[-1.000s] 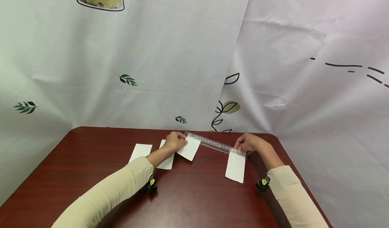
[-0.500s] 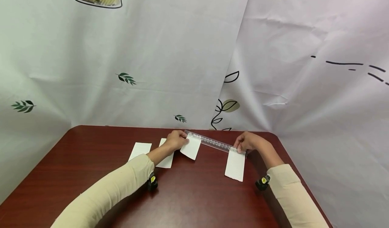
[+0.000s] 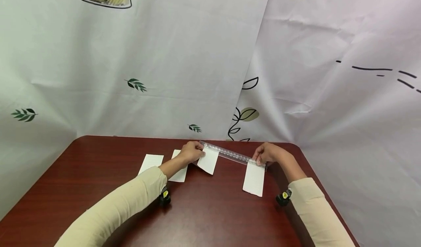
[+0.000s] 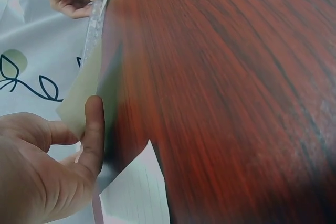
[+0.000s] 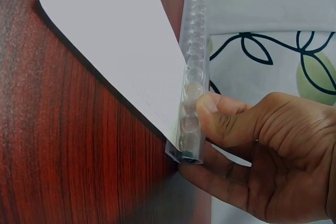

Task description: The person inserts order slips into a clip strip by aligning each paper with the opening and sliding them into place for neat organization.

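A long clear plastic strip (image 3: 233, 155) with a row of round bubble shapes slants across the back of the table. My left hand (image 3: 190, 152) grips its left end, and the thumb lies at the edge of a white paper slip (image 3: 208, 160) along the strip. That slip stands tilted off the table in the left wrist view. At the other end, my right hand (image 3: 268, 154) pinches the strip between thumb and fingers. Another white paper slip (image 3: 254, 178) extends from the strip there, its narrow end overlapping the plastic in the right wrist view.
Two more paper slips lie left of the strip: one (image 3: 151, 163) farther left, the other (image 3: 179, 174) partly behind my left forearm. The left wrist view shows faint ruled lines on a slip (image 4: 140, 192). A patterned white cloth (image 3: 164, 57) hangs behind the dark red table (image 3: 210, 210).
The paper slip at my left hand has swung slightly right, its lower edge turning straighter. Both hands keep nearly the same place on the strip. The head view has shifted a little.
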Action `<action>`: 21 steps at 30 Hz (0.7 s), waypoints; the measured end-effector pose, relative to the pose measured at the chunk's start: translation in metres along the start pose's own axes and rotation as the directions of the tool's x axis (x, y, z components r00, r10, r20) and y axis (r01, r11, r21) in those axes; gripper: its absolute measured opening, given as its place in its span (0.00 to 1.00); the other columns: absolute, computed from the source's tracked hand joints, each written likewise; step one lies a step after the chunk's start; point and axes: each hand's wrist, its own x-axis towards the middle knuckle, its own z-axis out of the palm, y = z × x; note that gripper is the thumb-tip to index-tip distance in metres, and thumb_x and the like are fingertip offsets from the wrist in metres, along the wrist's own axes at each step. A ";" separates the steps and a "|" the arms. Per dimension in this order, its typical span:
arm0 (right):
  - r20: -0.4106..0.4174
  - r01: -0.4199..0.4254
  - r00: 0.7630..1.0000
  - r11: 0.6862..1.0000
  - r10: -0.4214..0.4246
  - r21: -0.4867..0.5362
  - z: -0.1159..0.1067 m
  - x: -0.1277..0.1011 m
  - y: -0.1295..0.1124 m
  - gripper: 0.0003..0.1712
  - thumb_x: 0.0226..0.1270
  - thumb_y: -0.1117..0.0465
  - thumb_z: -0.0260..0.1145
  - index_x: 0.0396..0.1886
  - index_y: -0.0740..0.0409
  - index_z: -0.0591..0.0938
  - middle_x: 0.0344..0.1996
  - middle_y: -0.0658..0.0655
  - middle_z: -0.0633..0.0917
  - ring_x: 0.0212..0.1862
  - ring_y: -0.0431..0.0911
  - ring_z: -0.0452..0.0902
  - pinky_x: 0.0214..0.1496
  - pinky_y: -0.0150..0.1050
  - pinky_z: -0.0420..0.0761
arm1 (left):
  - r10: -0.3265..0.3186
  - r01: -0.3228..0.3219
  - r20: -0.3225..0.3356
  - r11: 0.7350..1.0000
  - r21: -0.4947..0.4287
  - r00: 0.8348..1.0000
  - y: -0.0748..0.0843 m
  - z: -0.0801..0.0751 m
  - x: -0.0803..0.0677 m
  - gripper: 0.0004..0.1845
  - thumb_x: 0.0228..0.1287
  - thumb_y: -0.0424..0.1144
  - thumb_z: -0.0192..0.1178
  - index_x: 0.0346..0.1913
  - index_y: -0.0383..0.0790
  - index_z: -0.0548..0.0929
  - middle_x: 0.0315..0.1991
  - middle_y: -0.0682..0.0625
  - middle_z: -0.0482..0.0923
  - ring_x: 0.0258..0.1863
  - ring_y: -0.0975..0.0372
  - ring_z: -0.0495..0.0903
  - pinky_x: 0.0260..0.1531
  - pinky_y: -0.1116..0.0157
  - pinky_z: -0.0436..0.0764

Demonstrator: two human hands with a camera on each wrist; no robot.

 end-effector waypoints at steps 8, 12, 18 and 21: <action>-0.005 0.000 1.000 1.000 0.000 -0.007 0.000 0.000 -0.001 0.08 0.70 0.75 0.75 0.42 0.59 0.93 0.31 0.51 0.86 0.37 0.44 0.80 0.41 0.40 0.87 | -0.030 0.037 0.069 0.994 -0.102 0.997 0.002 0.003 0.001 0.23 0.74 0.32 0.69 0.68 0.30 0.84 0.59 0.33 0.87 0.39 0.53 0.90 0.31 0.57 0.93; -0.013 0.003 1.000 1.000 -0.003 -0.013 0.000 -0.001 0.000 0.08 0.70 0.75 0.75 0.42 0.59 0.93 0.33 0.52 0.87 0.37 0.45 0.80 0.41 0.40 0.87 | -0.030 0.039 0.089 0.993 -0.107 0.996 0.004 0.005 0.001 0.23 0.74 0.32 0.70 0.68 0.31 0.84 0.55 0.34 0.87 0.38 0.53 0.90 0.31 0.56 0.93; -0.009 -0.004 1.000 1.000 0.004 -0.007 0.001 -0.001 0.000 0.08 0.71 0.74 0.76 0.41 0.59 0.93 0.31 0.51 0.86 0.36 0.45 0.80 0.40 0.40 0.86 | -0.040 0.053 0.117 0.992 -0.111 0.992 0.005 0.008 0.001 0.24 0.74 0.31 0.70 0.69 0.32 0.83 0.50 0.35 0.88 0.35 0.54 0.90 0.30 0.57 0.93; -0.007 -0.004 1.000 1.000 0.004 -0.007 0.001 0.000 0.000 0.07 0.71 0.74 0.76 0.41 0.59 0.93 0.30 0.51 0.85 0.36 0.44 0.80 0.40 0.40 0.87 | -0.044 0.061 0.134 0.990 -0.126 0.990 0.005 0.009 0.000 0.24 0.73 0.31 0.71 0.69 0.32 0.83 0.46 0.36 0.88 0.31 0.56 0.88 0.28 0.58 0.92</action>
